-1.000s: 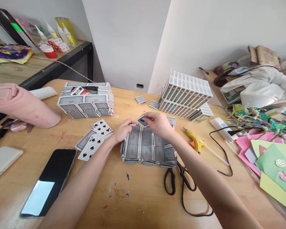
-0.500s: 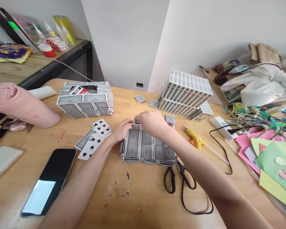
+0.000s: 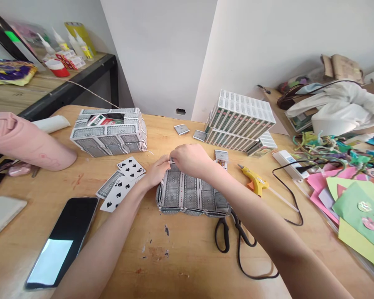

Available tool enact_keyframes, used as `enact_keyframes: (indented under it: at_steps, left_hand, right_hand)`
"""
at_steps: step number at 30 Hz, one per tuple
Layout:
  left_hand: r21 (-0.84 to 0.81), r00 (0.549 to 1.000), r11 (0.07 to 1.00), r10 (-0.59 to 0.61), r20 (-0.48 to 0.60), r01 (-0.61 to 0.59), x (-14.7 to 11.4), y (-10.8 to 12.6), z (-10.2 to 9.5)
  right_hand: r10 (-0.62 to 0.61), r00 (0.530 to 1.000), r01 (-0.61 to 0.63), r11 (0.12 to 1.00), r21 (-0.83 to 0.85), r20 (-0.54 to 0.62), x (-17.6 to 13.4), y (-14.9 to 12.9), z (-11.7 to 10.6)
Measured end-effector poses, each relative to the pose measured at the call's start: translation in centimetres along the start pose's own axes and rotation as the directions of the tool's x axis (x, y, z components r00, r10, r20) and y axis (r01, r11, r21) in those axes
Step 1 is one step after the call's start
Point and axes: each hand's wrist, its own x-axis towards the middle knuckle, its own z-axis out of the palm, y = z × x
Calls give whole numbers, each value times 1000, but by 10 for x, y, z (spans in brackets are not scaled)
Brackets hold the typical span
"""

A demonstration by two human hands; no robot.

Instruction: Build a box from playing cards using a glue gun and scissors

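A low box covered in grey-backed playing cards (image 3: 191,197) lies on the table in front of me. My left hand (image 3: 157,172) is closed at its far left corner, with fingertips against the edge. Just beside it, my right hand (image 3: 191,160) reaches over the box and pinches the end of a small folded playing card (image 3: 172,161) at that corner. The fingers cover most of this card. Black-handled scissors (image 3: 226,236) lie by the box's near right corner, their blades hidden. Behind my right wrist is another folded card (image 3: 221,155).
A finished-looking card-covered box (image 3: 109,135) stands back left, near loose playing cards (image 3: 121,189) and a phone (image 3: 62,243). At the right are stacked card packs (image 3: 239,120), a yellow glue gun (image 3: 254,180), a power strip (image 3: 288,164) and coloured paper (image 3: 355,207).
Both hands stay at the box's far left corner. My right fingers have shifted slightly left and down, closer to the left fingertips. The whole view has moved a little.
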Motion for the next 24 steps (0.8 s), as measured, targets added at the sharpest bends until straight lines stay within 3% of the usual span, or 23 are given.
enact_keyframes:
  at_steps: [6,14,24]
  left_hand:
    - [-20,1000,999,-25,-5,25,-1,3,1]
    - [19,992,992,-125,3,125,-6,11,1]
    - [22,998,998,-64,31,63,-3,9,-1]
  right_hand:
    - [-19,999,21,997,78,-28,-1,5,-2]
    - [88,995,-81,987,138,-47,-8,21,-8]
    - [63,998,-58,984,168,-25,-9,18,-7]
